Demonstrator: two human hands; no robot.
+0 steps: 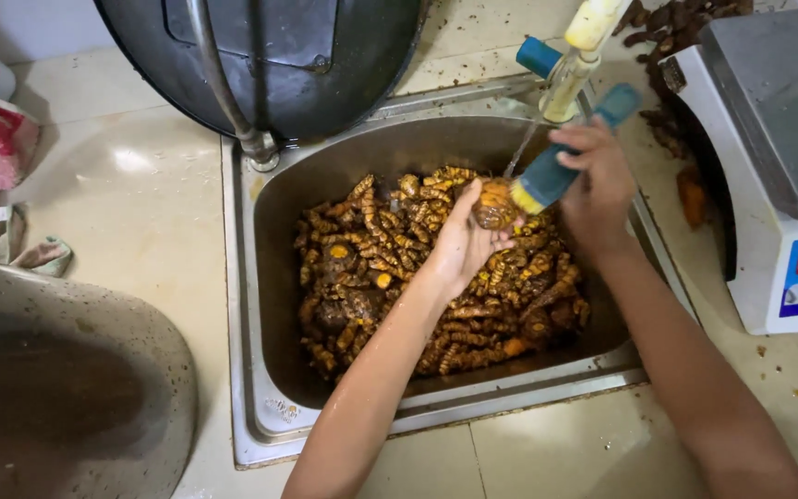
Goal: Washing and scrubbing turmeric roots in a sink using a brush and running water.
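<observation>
The left hand (462,242) is over the steel sink (260,370). Its fingers are curled around one turmeric root (494,205) and hold it up above the pile. The root sits at the fingertips, right under the thin stream of water from the tap (573,79) at the back of the sink.

The right hand (598,185) is just beside it, also over the sink. Its fingers are closed tight on a blue brush (556,162). The yellow bristle end of the brush touches the root.

Down in the sink lies a big pile of turmeric roots (417,277). Many look brown and muddy, and a few show bright orange cut ends. It looks like only this one root is being scrubbed now, and most of the pile looks unwashed. No washed pile shows, so the job seems to be near its start, though I cannot be sure.

Right of the sink, on the desk (140,203), stands a white weighing scale (778,166). Behind the sink are more dry roots (676,23). A dark round pan (270,55) leans at the back left of the sink.
</observation>
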